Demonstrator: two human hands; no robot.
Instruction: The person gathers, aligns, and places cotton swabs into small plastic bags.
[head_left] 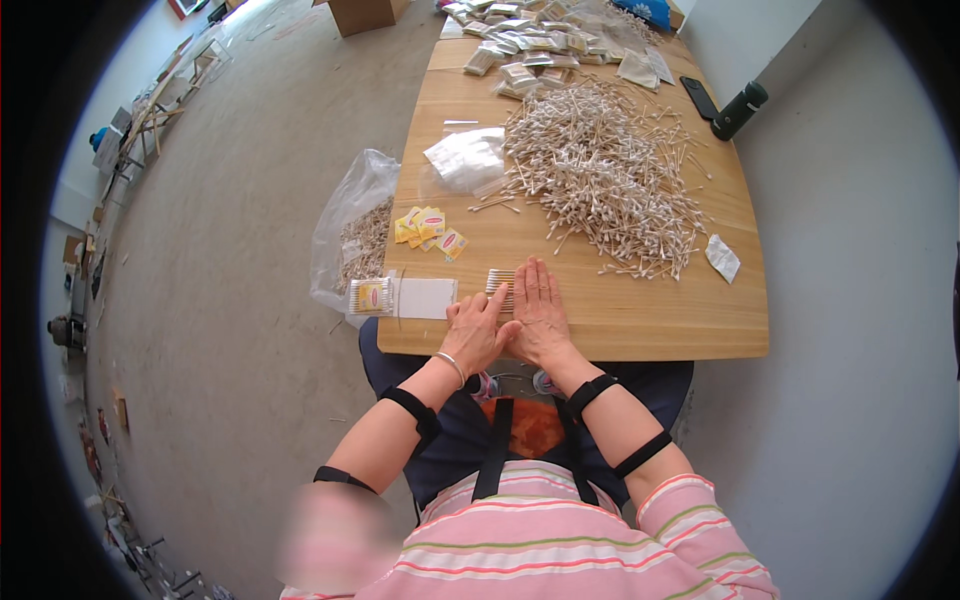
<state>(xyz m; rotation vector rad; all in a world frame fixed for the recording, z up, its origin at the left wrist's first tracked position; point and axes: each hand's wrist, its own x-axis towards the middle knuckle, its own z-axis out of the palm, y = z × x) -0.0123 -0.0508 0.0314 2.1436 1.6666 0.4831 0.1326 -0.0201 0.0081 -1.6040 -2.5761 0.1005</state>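
Observation:
A short row of cotton swabs (499, 278) lies side by side on the table near its front edge. My right hand (541, 315) rests flat along the right side of the row, its fingers stretched out and held together. From the left, my left hand (473, 332) reaches in with its index finger stretched onto the swabs and its other fingers partly bent. The two hands meet at the thumbs. Left of them sit a white card (428, 298) and a bundle of swabs with a yellow label (371, 296).
A large heap of loose swabs (605, 170) covers the table's middle right. Yellow cards (428, 226) and clear plastic bags (468, 160) lie to the left. Packed swabs (530, 45) fill the far end, near a phone (699, 98) and a dark bottle (740, 111).

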